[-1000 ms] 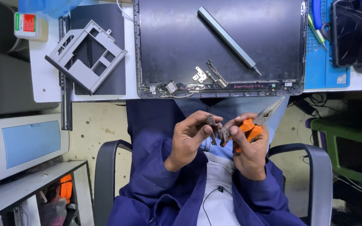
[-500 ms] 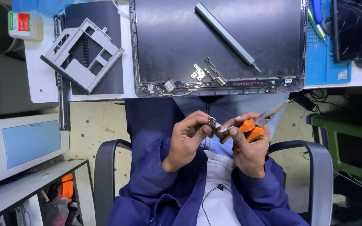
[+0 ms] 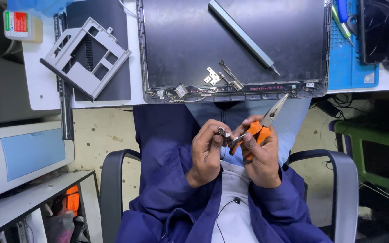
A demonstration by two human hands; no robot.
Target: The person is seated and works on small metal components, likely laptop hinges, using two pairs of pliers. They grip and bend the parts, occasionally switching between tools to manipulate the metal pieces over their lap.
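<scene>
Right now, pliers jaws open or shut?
Shut: the pliers in the right hand show their jaws meeting along one line, tip free; left hand pinches a small metal part.

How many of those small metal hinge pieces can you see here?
2. One metal hinge lies loose on the dark laptop panel near its lower edge; another small hinge piece is pinched between the left hand and right hand. Others may be hidden.

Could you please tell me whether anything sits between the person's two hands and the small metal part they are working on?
Nothing visible does. The left hand pinches the small silver metal part directly, and the right hand, also gripping orange-handled pliers, touches it from the other side.
</scene>
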